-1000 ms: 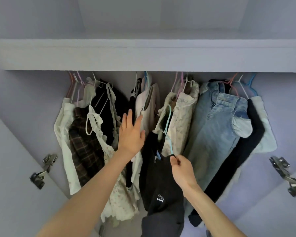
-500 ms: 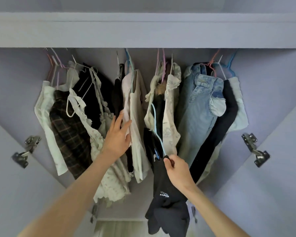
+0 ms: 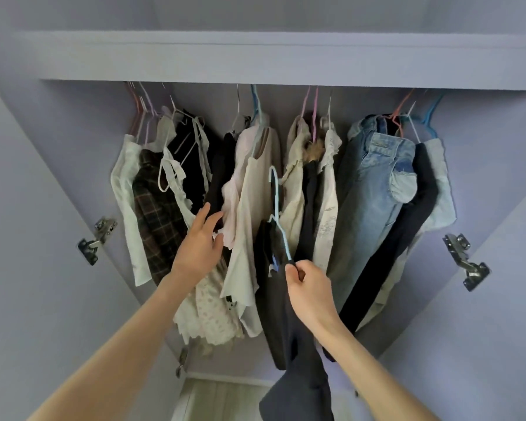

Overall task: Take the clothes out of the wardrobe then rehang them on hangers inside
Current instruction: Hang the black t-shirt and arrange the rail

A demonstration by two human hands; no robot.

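My right hand [image 3: 308, 291] pinches a light blue hanger [image 3: 278, 214] low down, near its shoulder. My fingers are curled tight around it. The hanger stands almost straight up, a little tilted, with its hook end at the top, pointing up toward the shelf [image 3: 271, 60]. The hook is not on anything; it hangs free in front of the other clothes. A dark piece of clothing [image 3: 289, 329] is on this hanger. It drops long and straight down, past my wrist, to the bottom of the view.

My left hand [image 3: 199, 244] is open, with the fingers stretched out. It rests on the hanging clothes, between a black top [image 3: 219, 177] and a pale pink top [image 3: 240, 189], and holds nothing.

The other clothes all hang in a row under the shelf. At the left are a white top [image 3: 125, 202] and a checked shirt [image 3: 155, 217]. At the right are blue jeans [image 3: 374, 183] and black trousers [image 3: 407, 226].

The wardrobe [image 3: 43, 177] is pale purple inside. Both doors stand open, each with a metal hinge [image 3: 96, 238]. Far down below I see a bit of light wood floor [image 3: 222, 399].
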